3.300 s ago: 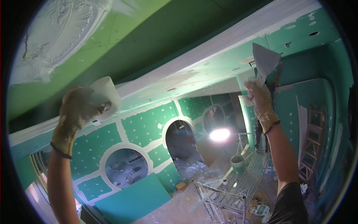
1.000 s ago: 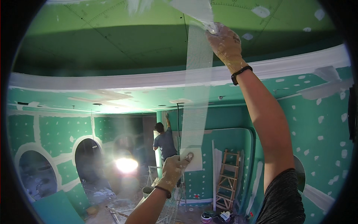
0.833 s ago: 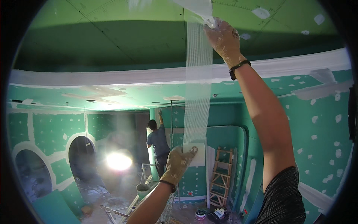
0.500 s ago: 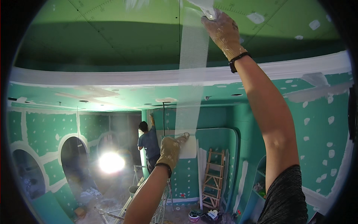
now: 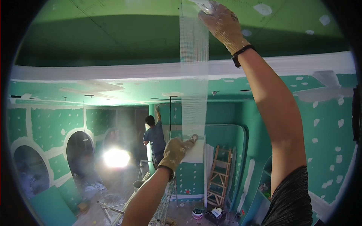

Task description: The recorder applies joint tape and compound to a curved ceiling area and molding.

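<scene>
Your right hand (image 5: 223, 27) is raised high in a grip, elbow (image 5: 286, 141) bent; your left hand (image 5: 175, 152) grips lower, forearm (image 5: 149, 194) slanting upward.

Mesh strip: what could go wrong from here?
The mesh strip could twist or pull askew, since a long stretch spans open air above the left hand. The white roll might drop if that hand, its only visible support, slips. The putty knife in the right hand could snag the mesh beside it.

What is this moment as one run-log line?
left hand: holds mesh roll | right hand: holds putty knife | mesh strip: from roll toward ceiling
</scene>
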Demonstrator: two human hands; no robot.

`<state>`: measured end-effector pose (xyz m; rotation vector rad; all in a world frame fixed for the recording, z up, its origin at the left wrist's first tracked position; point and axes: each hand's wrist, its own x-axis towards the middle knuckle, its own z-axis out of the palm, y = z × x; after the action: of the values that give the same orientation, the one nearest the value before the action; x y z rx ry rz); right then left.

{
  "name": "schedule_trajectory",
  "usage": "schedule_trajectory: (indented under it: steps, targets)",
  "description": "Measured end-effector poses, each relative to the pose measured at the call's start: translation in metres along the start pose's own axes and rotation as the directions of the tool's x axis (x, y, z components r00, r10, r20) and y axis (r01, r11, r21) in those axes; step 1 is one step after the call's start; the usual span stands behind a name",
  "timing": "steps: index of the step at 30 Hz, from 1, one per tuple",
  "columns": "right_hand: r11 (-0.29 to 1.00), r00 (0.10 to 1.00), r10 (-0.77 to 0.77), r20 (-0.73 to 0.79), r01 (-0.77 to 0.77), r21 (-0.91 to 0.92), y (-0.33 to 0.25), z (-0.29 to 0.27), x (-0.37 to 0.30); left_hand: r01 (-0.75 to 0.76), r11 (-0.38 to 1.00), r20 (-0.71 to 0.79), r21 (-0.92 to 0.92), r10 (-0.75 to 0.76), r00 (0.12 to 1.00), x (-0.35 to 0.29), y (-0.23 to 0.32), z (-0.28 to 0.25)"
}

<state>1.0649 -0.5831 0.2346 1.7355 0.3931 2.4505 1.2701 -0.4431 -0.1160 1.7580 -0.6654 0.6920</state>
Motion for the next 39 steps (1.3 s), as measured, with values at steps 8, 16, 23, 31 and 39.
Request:
schedule_trajectory:
  steps: [8, 16, 23, 31, 39]
  targets:
    - [0.997, 0.997, -0.076, 0.002, 0.076, -0.023, 0.010, 0.039, -0.019, -0.064, 0.826, -0.132, 0.559, 0.165, 0.977, -0.014, 0.037, 0.015]
    - [0.988, 0.979, 0.116, 0.168, -0.131, 0.085, 0.011, 0.033, -0.026, -0.121, 0.942, 0.074, -0.313, 0.151, 0.986, 0.050, 0.121, -0.026]
    - [0.996, 0.996, -0.090, 0.014, 0.090, 0.025, 0.025, 0.037, -0.027, -0.253, 0.746, 0.059, -0.616, 0.364, 0.929, 0.081, 0.172, -0.060]
    - [0.957, 0.932, -0.232, -0.278, 0.269, 0.105, 0.040, 0.048, -0.052, -0.321, 0.867, 0.058, -0.382, 0.369, 0.928, 0.100, 0.172, -0.075]
    - [0.879, 0.842, -0.462, -0.278, 0.392, -0.273, 0.068, 0.042, -0.027, -0.328, 0.885, -0.082, -0.331, 0.319, 0.944, 0.137, 0.215, -0.088]
